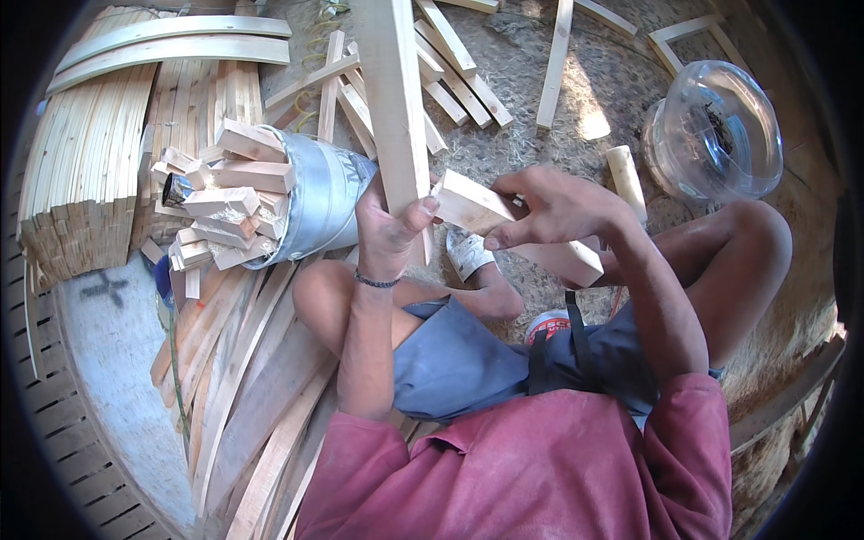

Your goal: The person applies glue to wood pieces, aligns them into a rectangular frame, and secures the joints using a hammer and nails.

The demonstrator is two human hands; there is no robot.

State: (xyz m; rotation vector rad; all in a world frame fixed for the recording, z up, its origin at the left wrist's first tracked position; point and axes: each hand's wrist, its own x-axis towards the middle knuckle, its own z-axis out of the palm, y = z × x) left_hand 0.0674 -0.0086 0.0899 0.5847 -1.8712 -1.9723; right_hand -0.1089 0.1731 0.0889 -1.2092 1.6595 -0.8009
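My left hand [389, 227] is closed round the lower part of a long pale wooden bar [392, 99], which stands up toward the top of the view. In my right hand [553, 211] is a short wooden block [472, 200], gripped between thumb and fingers. The block lies slantwise, its left end close to the long bar and my left thumb. Whether the two pieces touch there I cannot tell. Part of the block is hidden behind my right fingers.
A metal bucket [315, 193] full of wood offcuts lies tipped to my left. Behind it are stacked slats [85, 171]. A clear plastic tub [738, 135] stands at the right, near a wooden cylinder [626, 180]. Loose sticks [555, 67] and shavings cover the ground ahead.
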